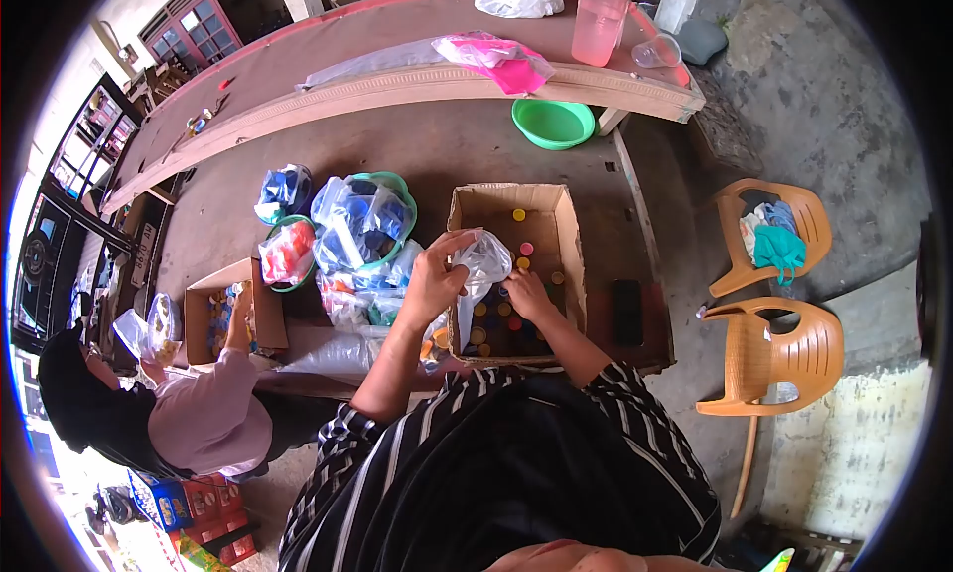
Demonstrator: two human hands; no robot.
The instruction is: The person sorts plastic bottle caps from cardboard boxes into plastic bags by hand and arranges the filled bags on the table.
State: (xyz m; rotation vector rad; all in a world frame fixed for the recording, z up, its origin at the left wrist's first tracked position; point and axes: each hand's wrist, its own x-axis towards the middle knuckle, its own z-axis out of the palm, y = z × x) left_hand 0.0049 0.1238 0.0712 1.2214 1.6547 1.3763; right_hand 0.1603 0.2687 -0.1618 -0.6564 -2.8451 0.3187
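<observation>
Striped sleeves [635,403] lead to hands [434,282] with plastic bag [485,262] between.

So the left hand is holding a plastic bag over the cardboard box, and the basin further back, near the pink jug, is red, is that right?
Not quite: the basin is green, not red, as the head view shows. The rest holds: it sits near the pink jug, and the left hand holds a plastic bag over the cardboard box.

Both forearms reach forward, the left hand [437,277] raised with fingers curled, the right hand [528,294] lower, angled inward.
</observation>
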